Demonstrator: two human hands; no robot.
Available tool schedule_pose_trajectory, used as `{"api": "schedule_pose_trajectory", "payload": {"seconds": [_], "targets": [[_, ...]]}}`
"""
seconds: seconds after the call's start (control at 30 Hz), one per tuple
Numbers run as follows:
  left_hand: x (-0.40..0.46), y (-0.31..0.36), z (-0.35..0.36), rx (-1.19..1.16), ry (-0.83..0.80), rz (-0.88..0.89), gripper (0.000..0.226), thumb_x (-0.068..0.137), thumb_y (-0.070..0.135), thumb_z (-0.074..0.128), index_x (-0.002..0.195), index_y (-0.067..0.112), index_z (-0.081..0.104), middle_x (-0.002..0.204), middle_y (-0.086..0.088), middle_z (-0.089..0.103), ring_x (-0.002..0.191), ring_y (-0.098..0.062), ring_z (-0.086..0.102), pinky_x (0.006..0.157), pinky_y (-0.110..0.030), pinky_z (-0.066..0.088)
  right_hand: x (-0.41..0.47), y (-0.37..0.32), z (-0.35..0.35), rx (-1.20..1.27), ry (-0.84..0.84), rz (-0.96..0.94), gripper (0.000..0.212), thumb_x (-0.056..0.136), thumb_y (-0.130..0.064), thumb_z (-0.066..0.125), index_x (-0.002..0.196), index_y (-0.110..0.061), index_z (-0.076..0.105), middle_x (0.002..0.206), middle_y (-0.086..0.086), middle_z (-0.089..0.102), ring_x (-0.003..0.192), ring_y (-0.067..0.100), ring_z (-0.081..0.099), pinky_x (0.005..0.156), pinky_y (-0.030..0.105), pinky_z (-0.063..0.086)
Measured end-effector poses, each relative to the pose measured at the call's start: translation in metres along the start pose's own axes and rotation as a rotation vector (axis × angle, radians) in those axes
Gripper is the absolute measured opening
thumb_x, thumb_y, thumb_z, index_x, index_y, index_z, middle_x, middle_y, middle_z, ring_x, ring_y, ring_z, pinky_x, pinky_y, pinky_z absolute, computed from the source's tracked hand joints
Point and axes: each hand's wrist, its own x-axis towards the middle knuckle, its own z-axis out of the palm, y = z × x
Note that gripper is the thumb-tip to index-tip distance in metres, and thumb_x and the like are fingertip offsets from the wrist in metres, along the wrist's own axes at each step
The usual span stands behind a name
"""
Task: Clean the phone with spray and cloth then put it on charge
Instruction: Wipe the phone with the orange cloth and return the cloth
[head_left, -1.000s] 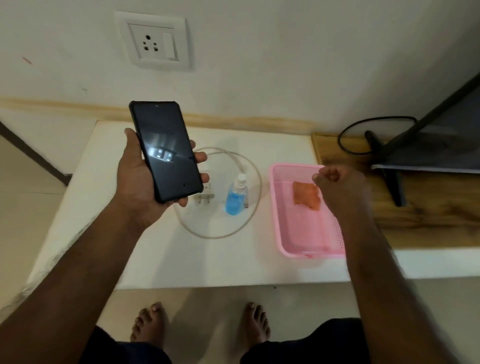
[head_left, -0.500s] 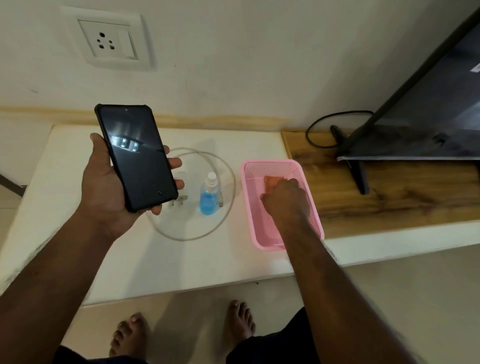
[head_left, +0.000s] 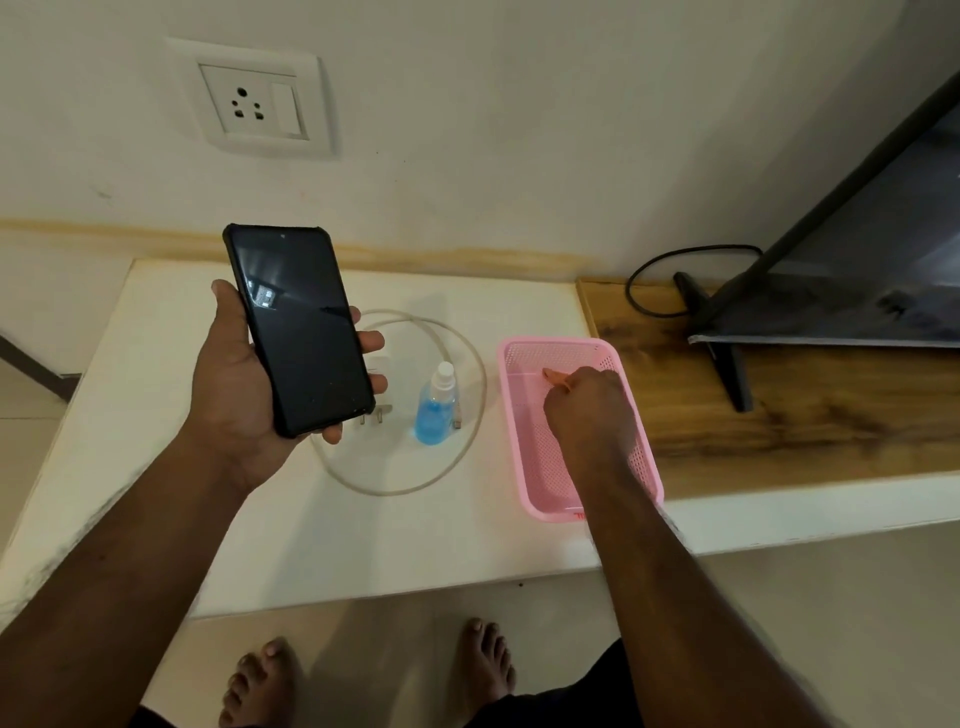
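My left hand (head_left: 234, 387) holds a black phone (head_left: 298, 327) upright above the white counter (head_left: 156, 441), dark screen facing me. My right hand (head_left: 589, 410) reaches into the pink basket (head_left: 519, 358), fingers closed on an orange cloth (head_left: 555, 376) that is mostly hidden beneath them. A small spray bottle (head_left: 435, 410) of blue liquid stands on the counter between the two hands. A white charger plug (head_left: 376, 392) lies partly behind the phone, and its cable (head_left: 410, 486) curls in a loop around the bottle.
A wall socket (head_left: 254, 98) with a switch sits above the counter at the left. To the right, a television (head_left: 857, 270) on a black stand rests on a wooden shelf (head_left: 779, 431), with a black cord looped behind. My bare feet are on the floor below.
My right hand went down from above the basket into it and closed on the orange cloth. The left hand kept the phone raised. The camera view shifted.
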Motion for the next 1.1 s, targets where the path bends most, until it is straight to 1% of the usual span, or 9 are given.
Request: {"api": "schedule_pose_trajectory", "payload": {"seconds": [0.17,0.23,0.3,0.37,0.57,0.7,0.83,1.0,1.1], "targets": [[0.001,0.001,-0.002,-0.016,0.017,-0.003,0.094,0.086,0.086,0.016,0.127,0.018,0.067,0.128,-0.019,0.068,0.098,-0.047,0.071,0.043,-0.029,0.049,0.005,-0.018,-0.047,0.678,-0.013,0.184,0.027,0.087,-0.040,0.063,0.069,-0.020,0.066,0.060,-0.009,0.068,0.056,0.004,0.063,0.055,0.024,0.049],[0.001,0.000,-0.002,-0.021,0.027,-0.005,0.095,0.085,0.087,0.017,0.128,0.017,0.067,0.128,-0.019,0.068,0.099,-0.047,0.070,0.043,-0.029,0.050,0.004,-0.024,-0.063,1.132,-0.167,0.373,0.011,0.086,-0.025,0.062,0.082,-0.015,0.064,0.078,-0.004,0.071,0.071,0.010,0.064,0.063,0.028,0.050],[0.001,0.000,-0.001,-0.033,0.030,-0.007,0.095,0.085,0.087,0.018,0.128,0.017,0.067,0.128,-0.019,0.068,0.100,-0.048,0.070,0.043,-0.029,0.050,0.000,-0.026,-0.070,1.607,-0.436,0.453,0.026,0.087,-0.017,0.054,0.109,-0.005,0.061,0.105,0.015,0.068,0.084,0.023,0.062,0.068,0.033,0.051],[0.001,0.001,-0.001,-0.039,0.031,-0.008,0.095,0.085,0.087,0.018,0.128,0.018,0.067,0.129,-0.020,0.067,0.101,-0.049,0.069,0.043,-0.029,0.049,-0.007,-0.028,-0.071,1.785,-0.592,0.470,0.040,0.089,-0.018,0.049,0.124,0.001,0.054,0.116,0.025,0.062,0.086,0.028,0.060,0.063,0.033,0.052],[0.001,0.003,0.001,-0.033,0.028,0.002,0.096,0.085,0.088,0.018,0.129,0.017,0.066,0.129,-0.020,0.067,0.101,-0.050,0.070,0.044,-0.030,0.049,-0.020,-0.050,-0.072,1.925,-0.739,0.389,0.061,0.077,-0.029,0.075,0.129,-0.003,0.057,0.118,0.022,0.065,0.090,0.029,0.066,0.065,0.035,0.056],[0.000,0.005,0.002,-0.041,0.026,0.013,0.094,0.086,0.087,0.019,0.128,0.018,0.067,0.129,-0.020,0.067,0.098,-0.050,0.070,0.043,-0.031,0.048,-0.028,-0.061,-0.074,1.882,-0.737,0.351,0.035,0.075,-0.004,0.073,0.109,-0.002,0.064,0.097,0.019,0.074,0.077,0.026,0.073,0.065,0.035,0.059],[-0.004,0.009,0.010,-0.033,0.031,0.024,0.094,0.086,0.086,0.018,0.125,0.017,0.069,0.126,-0.023,0.068,0.094,-0.048,0.071,0.042,-0.031,0.050,-0.031,-0.069,-0.072,1.712,-0.589,0.372,0.017,0.088,-0.007,0.067,0.104,-0.007,0.066,0.094,0.014,0.076,0.084,0.027,0.074,0.064,0.037,0.059],[-0.013,0.010,0.024,0.038,0.086,0.011,0.098,0.086,0.085,0.017,0.122,0.010,0.069,0.115,-0.025,0.072,0.083,-0.044,0.072,0.041,-0.032,0.051,-0.046,-0.087,-0.078,1.291,-0.263,0.142,0.005,0.086,-0.033,0.072,0.084,-0.029,0.073,0.087,-0.011,0.076,0.084,0.013,0.074,0.083,0.040,0.059],[-0.018,0.006,0.033,0.140,0.115,0.001,0.095,0.078,0.088,0.021,0.115,0.017,0.073,0.109,-0.020,0.075,0.083,-0.040,0.074,0.051,-0.033,0.053,-0.065,-0.119,-0.087,1.185,-0.113,-0.003,0.028,0.090,-0.038,0.068,0.064,-0.049,0.071,0.065,-0.024,0.068,0.067,-0.002,0.068,0.067,0.022,0.056]]}}
